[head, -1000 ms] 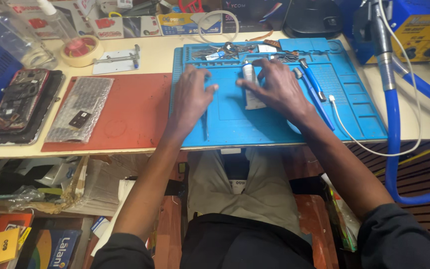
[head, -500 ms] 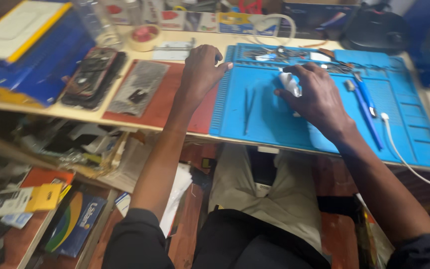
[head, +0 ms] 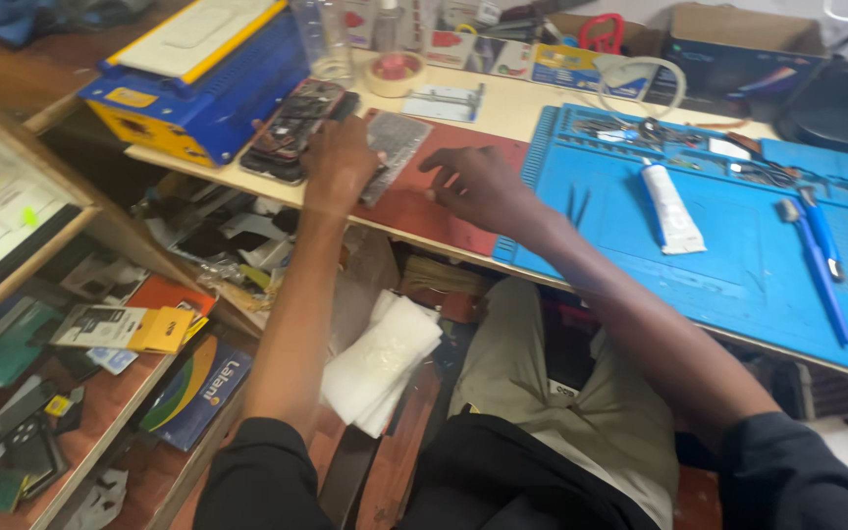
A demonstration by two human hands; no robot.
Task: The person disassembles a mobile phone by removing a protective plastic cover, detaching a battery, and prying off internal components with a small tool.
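Resting on a silvery pouch (head: 390,147), left hand (head: 338,157); right hand (head: 478,182) open, empty.

A flat silvery mesh-patterned panel (head: 392,147) is laid on a dark red rubber mat (head: 424,206), with the left hand (head: 341,162) set on its left edge. A stripped black phone (head: 291,128) is placed just left of the panel, and a blue box-shaped machine (head: 198,88) further left. The right hand (head: 478,186) is held over the mat, right of the panel. A blue silicone work mat (head: 738,265) is spread to the right, and a white tube (head: 671,208) is laid on it. A roll of beige tape (head: 395,74) is set at the far side.
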